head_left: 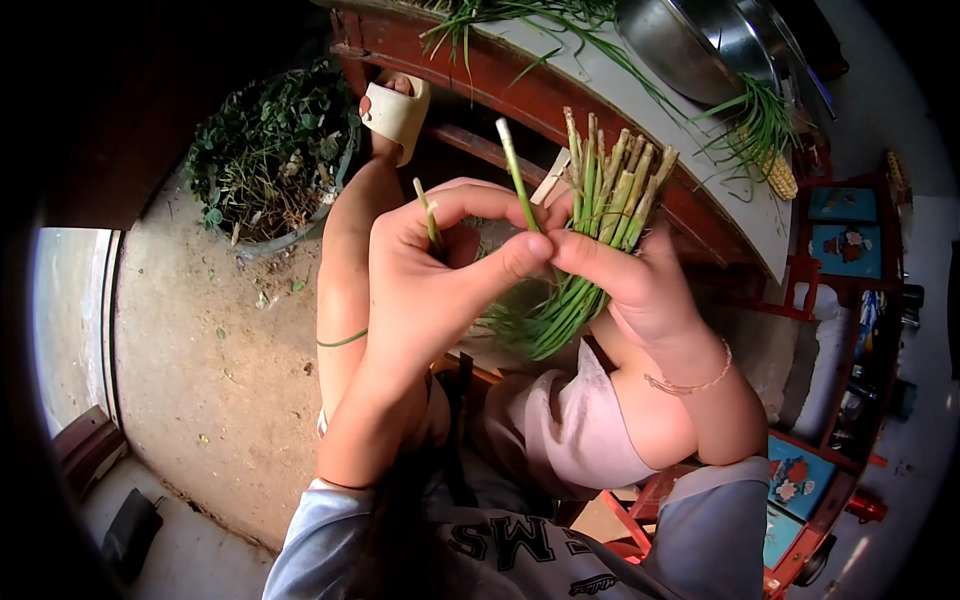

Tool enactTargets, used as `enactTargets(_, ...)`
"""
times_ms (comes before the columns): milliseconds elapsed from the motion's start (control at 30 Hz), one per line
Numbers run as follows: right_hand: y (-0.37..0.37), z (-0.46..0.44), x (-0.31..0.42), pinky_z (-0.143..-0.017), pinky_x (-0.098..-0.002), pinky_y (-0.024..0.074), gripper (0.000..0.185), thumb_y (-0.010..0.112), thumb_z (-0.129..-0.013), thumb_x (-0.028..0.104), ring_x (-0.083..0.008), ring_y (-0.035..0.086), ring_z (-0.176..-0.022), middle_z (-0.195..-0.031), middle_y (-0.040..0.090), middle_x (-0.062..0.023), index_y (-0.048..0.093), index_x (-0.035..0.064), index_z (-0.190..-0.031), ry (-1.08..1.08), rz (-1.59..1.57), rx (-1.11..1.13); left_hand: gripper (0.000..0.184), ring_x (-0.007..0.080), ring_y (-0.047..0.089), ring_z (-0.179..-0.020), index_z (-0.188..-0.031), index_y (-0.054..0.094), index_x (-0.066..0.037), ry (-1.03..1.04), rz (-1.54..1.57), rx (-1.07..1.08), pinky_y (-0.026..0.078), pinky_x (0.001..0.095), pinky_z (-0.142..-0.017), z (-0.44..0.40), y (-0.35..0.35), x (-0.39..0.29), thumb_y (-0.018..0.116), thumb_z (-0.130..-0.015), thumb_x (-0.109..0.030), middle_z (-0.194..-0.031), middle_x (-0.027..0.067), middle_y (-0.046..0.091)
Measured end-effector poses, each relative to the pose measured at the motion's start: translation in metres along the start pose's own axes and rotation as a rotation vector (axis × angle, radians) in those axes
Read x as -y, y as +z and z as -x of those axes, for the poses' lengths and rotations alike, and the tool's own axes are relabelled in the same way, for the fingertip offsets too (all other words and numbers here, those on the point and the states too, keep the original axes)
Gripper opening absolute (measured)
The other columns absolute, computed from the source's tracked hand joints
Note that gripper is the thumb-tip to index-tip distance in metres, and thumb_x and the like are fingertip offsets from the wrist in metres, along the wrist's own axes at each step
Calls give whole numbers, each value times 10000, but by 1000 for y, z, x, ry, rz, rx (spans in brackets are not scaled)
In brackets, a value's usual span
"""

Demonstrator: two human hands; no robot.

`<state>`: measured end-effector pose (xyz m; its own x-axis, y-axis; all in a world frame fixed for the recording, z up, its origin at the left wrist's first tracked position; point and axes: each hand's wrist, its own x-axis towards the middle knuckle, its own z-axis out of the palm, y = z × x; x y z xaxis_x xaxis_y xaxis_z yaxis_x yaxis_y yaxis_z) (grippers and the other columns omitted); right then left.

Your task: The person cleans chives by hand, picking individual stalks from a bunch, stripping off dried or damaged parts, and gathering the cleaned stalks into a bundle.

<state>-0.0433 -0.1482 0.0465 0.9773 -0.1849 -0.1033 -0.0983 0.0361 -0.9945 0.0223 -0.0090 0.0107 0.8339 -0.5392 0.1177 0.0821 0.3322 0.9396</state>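
Observation:
My right hand (pixel 645 285) is closed round a bunch of garlic chives (pixel 615 200), brownish stem ends up and green leaves hanging below. My left hand (pixel 425 280) pinches a single chive stalk (pixel 517 175) between thumb and forefinger, its pale end pointing up. The tips of both thumbs meet at that stalk. Another short stalk (pixel 429 215) sticks up inside the curl of my left fingers. Part of the bunch is hidden behind my right thumb and palm.
Beyond my hands stands a red-edged table (pixel 560 55) with a steel bowl (pixel 690 45), more loose greens (pixel 750 125) and a corn cob (pixel 780 178). A tub of leafy waste (pixel 270 160) sits on the floor at left. Red cabinets with blue panels (pixel 845 250) line the right.

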Motion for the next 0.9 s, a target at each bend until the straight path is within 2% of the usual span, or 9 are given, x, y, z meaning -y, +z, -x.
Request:
enactTargets(33, 0, 0, -1, -621, -223, 430, 109, 602, -726, 67, -92, 529, -671, -725, 569, -36, 564, -17, -782, -40, 28, -11, 100, -36, 330, -511, -761, 611, -13, 8, 20, -17, 212, 119, -438, 1, 3, 0, 669, -683, -37, -732, -43, 549)
enactTargets(100, 2, 1, 2, -622, -223, 430, 105, 598, -729, 66, -93, 530, -673, -718, 568, -36, 563, -17, -783, -20, 47, -56, 77, -36, 363, -519, -759, 606, -7, -112, 6, -84, 245, 116, -442, 4, 5, -4, 649, -699, -30, -683, -49, 539)
enactTargets(300, 0, -2, 2, -602, -228, 431, 83, 578, -743, 54, -98, 528, -645, -675, 554, -34, 552, -19, -773, -92, 34, -201, 39, -22, 402, -523, -740, 592, 5, -122, -6, -189, 286, 114, -459, 7, 11, -4, 618, -721, -17, -620, -58, 522)
enactTargets(367, 0, 0, 8, -615, -256, 423, 78, 517, -743, 42, -132, 519, -628, -671, 534, -63, 523, -13, -798, -34, -13, -209, 38, -20, 402, -527, -726, 585, 4, -158, 9, -143, 286, 116, -462, 10, 11, -4, 617, -719, -16, -615, -57, 522)
enactTargets(400, 0, 1, 7, -554, -226, 417, 56, 552, -748, 40, -98, 511, -591, -658, 546, -38, 539, -14, -746, -45, -52, -244, 42, -19, 403, -530, -711, 579, 4, -188, 18, -101, 286, 118, -465, 10, 10, -4, 616, -716, -15, -610, -56, 521)
enactTargets(500, 0, 0, 4, -550, -224, 414, 40, 545, -741, 28, -93, 505, -583, -655, 541, -38, 538, -11, -741, -20, -61, -250, 64, -20, 405, -535, -681, 562, 5, -174, -70, -51, 286, 122, -468, 11, 7, -6, 617, -709, -14, -613, -47, 522)
enactTargets(767, -12, -6, 7, -530, -223, 385, 41, 498, -703, 20, -98, 469, -535, -595, 498, -32, 504, 0, -667, 9, -96, -451, 79, -21, 383, -527, -656, 552, -12, -127, -20, -73, 263, 127, -456, 11, 0, 1, 613, -706, -14, -596, -56, 511)
enactTargets(800, -14, -5, 6, -522, -226, 377, 85, 512, -747, 74, -102, 443, -553, -668, 472, -49, 498, -2, -782, 19, -86, -440, 79, -20, 383, -525, -654, 552, -11, -148, -48, -81, 267, 127, -457, 11, -1, 1, 612, -706, -13, -594, -55, 509)
enactTargets(900, -22, -6, 4, -518, -224, 373, 88, 517, -744, 79, -102, 438, -551, -661, 466, -44, 498, -1, -777, 16, -29, -476, 79, -18, 386, -517, -656, 552, -10, -158, -75, -90, 275, 130, -455, 11, -4, 2, 609, -711, -14, -590, -51, 508)
